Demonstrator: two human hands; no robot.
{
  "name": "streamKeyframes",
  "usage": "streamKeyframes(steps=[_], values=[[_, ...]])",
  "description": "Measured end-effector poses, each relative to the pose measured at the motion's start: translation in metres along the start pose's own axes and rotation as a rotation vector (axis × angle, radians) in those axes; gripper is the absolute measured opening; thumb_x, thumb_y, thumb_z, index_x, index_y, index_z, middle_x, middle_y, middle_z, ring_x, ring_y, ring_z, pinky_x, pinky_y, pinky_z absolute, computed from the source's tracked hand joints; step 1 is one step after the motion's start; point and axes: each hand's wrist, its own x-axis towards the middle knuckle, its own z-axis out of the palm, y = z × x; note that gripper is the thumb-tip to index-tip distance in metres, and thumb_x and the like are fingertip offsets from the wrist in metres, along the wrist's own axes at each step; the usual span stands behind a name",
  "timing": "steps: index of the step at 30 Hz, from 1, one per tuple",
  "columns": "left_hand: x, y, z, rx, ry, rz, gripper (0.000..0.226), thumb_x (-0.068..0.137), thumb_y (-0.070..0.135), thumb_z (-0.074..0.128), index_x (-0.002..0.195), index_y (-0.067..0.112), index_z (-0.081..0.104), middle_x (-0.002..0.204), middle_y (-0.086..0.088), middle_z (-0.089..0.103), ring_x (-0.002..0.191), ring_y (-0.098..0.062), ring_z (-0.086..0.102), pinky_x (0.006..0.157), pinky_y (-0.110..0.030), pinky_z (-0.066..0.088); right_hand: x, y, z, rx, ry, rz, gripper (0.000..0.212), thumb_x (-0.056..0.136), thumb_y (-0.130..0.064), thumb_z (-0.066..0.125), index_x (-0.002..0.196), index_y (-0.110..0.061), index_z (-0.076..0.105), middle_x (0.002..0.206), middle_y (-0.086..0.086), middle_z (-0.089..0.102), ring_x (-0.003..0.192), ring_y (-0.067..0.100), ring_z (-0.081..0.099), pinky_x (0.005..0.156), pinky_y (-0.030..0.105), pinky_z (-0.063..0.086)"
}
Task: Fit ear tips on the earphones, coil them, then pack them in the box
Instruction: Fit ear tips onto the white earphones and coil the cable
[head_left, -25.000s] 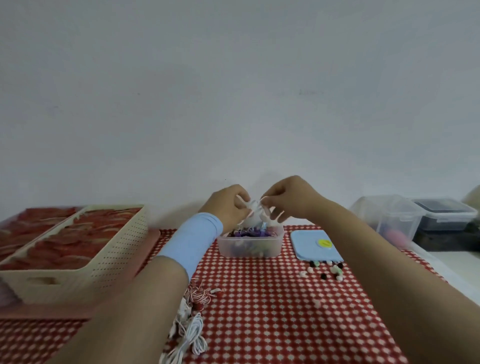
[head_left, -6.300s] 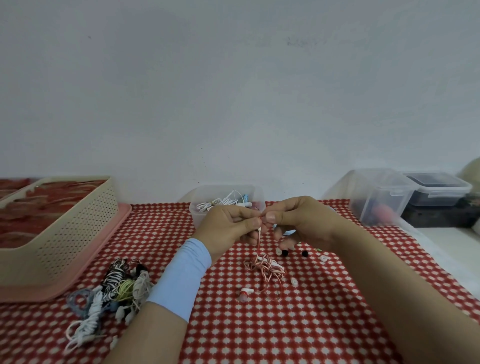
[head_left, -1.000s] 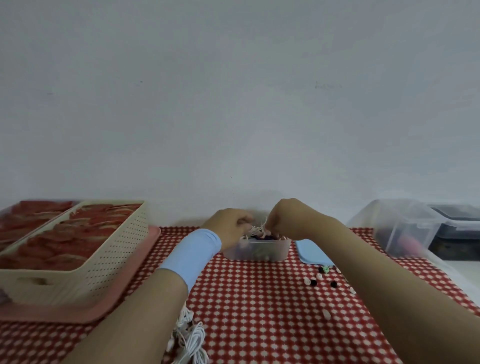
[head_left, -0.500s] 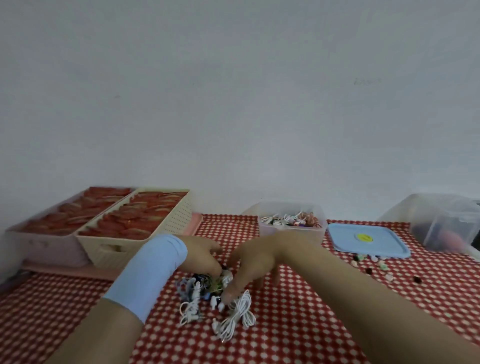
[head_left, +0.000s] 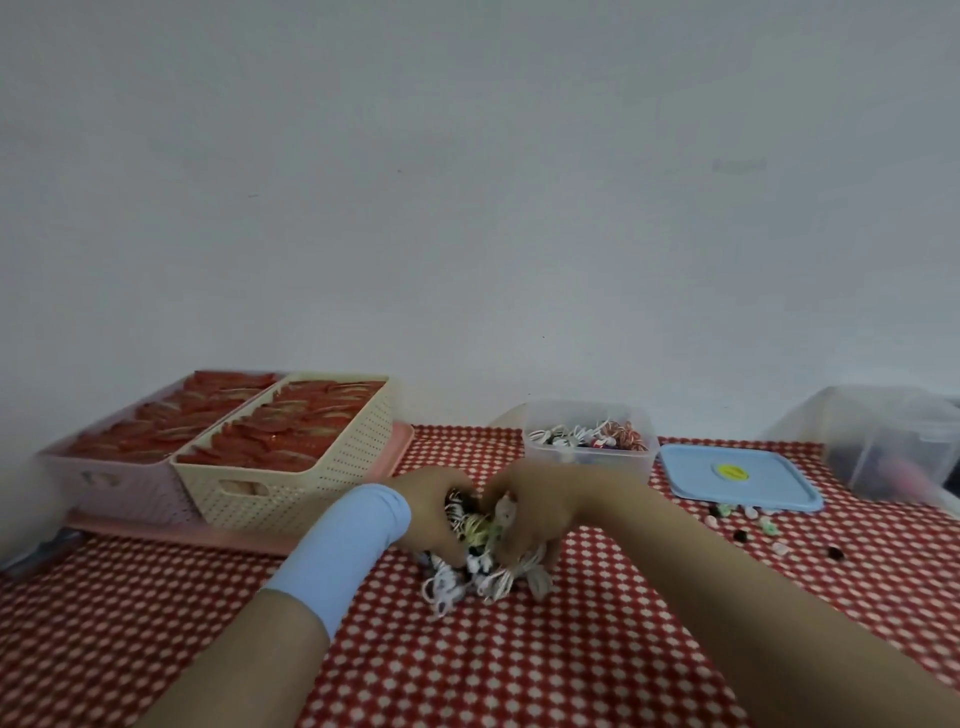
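Note:
A pile of tangled earphones (head_left: 470, 564), white, black-striped and yellow-green, lies on the red checked tablecloth (head_left: 597, 649). My left hand (head_left: 434, 512) and my right hand (head_left: 535, 514) close in on the pile from both sides, fingers curled round its cables. Beyond them stands the clear plastic box (head_left: 589, 454) holding several coiled earphones. Loose ear tips (head_left: 748, 522), white, green and black, are scattered to the right of my right arm. The picture is blurred, so the exact grip is hard to read.
A blue lid (head_left: 737, 478) lies to the right of the box. At far right stands a clear container (head_left: 883, 441). On the left, a cream basket (head_left: 291, 462) and a pink basket (head_left: 111, 478) of red items rest on a pink tray (head_left: 171, 535).
Both hands left the clear box and came down to the earphone pile on the cloth; now they cup it from both sides. The camera has turned left.

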Motion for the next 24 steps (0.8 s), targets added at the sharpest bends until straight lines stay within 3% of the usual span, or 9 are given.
streamKeyframes(steps=[3, 6, 10, 12, 15, 17, 20, 24], values=[[0.012, 0.022, -0.005, -0.073, 0.062, 0.066, 0.08, 0.075, 0.034, 0.081, 0.144, 0.03, 0.04, 0.146, 0.007, 0.044, 0.127, -0.017, 0.048, 0.096, -0.026, 0.042, -0.011, 0.027, -0.023, 0.085, 0.176, 0.019, 0.063, 0.077, -0.009, 0.087, 0.133, -0.013, 0.061, 0.126, 0.007, 0.057, 0.095, 0.032, 0.072, 0.066, 0.042, 0.065], [0.024, 0.045, -0.008, -0.04, 0.042, 0.107, 0.087, 0.076, 0.035, 0.081, 0.148, 0.029, 0.034, 0.152, 0.004, 0.039, 0.133, -0.019, 0.044, 0.105, -0.033, 0.043, -0.022, 0.051, -0.038, 0.097, 0.301, 0.08, 0.063, 0.076, -0.012, 0.088, 0.133, -0.017, 0.061, 0.129, 0.012, 0.058, 0.079, 0.028, 0.074, 0.06, 0.038, 0.064], [0.03, 0.057, -0.005, 0.127, 0.026, 0.031, 0.094, 0.075, 0.039, 0.081, 0.152, 0.029, 0.027, 0.155, 0.002, 0.037, 0.136, -0.023, 0.043, 0.11, -0.038, 0.04, -0.031, 0.076, -0.044, 0.04, 0.251, 0.149, 0.075, 0.083, -0.02, 0.083, 0.149, -0.017, 0.048, 0.133, 0.015, 0.063, 0.076, 0.025, 0.075, 0.059, 0.039, 0.064], [0.028, 0.059, -0.005, 0.158, 0.13, 0.027, 0.085, 0.076, 0.037, 0.08, 0.148, 0.031, 0.034, 0.149, 0.002, 0.044, 0.132, -0.022, 0.047, 0.108, -0.036, 0.041, -0.037, 0.086, -0.048, 0.012, 0.287, 0.149, 0.065, 0.085, -0.023, 0.082, 0.144, -0.019, 0.054, 0.116, 0.01, 0.073, 0.076, 0.023, 0.076, 0.06, 0.039, 0.064], [0.027, 0.068, -0.006, 0.047, 0.293, 0.131, 0.05, 0.081, 0.026, 0.075, 0.127, 0.031, 0.058, 0.129, 0.005, 0.058, 0.116, -0.015, 0.056, 0.099, -0.029, 0.044, -0.045, 0.088, -0.052, -0.096, 0.441, 0.067, 0.029, 0.087, -0.022, 0.078, 0.116, -0.022, 0.074, 0.099, -0.005, 0.074, 0.083, 0.016, 0.075, 0.068, 0.029, 0.061], [0.027, 0.078, -0.002, -0.067, 0.242, 0.191, 0.032, 0.081, 0.022, 0.075, 0.111, 0.028, 0.068, 0.113, 0.009, 0.067, 0.101, -0.008, 0.062, 0.092, -0.024, 0.049, -0.048, 0.082, -0.047, -0.214, 0.425, 0.013, 0.027, 0.085, -0.027, 0.08, 0.111, -0.028, 0.076, 0.102, -0.011, 0.071, 0.096, 0.01, 0.068, 0.081, 0.025, 0.054], [0.03, 0.092, 0.011, -0.059, 0.117, 0.213, 0.023, 0.079, 0.025, 0.076, 0.103, 0.026, 0.074, 0.102, 0.011, 0.072, 0.092, -0.008, 0.065, 0.086, -0.025, 0.052, -0.041, 0.082, -0.03, -0.377, 0.277, 0.022, 0.046, 0.076, -0.037, 0.085, 0.12, -0.038, 0.073, 0.115, -0.013, 0.068, 0.102, 0.011, 0.06, 0.09, 0.031, 0.051], [0.035, 0.098, 0.021, -0.068, 0.112, 0.228, 0.029, 0.079, 0.035, 0.076, 0.106, 0.026, 0.073, 0.104, 0.01, 0.07, 0.09, -0.011, 0.064, 0.075, -0.023, 0.051, -0.036, 0.097, -0.024, -0.279, 0.349, 0.005, 0.027, 0.078, -0.038, 0.083, 0.104, -0.032, 0.079, 0.101, -0.009, 0.072, 0.093, 0.014, 0.065, 0.077, 0.029, 0.051]])
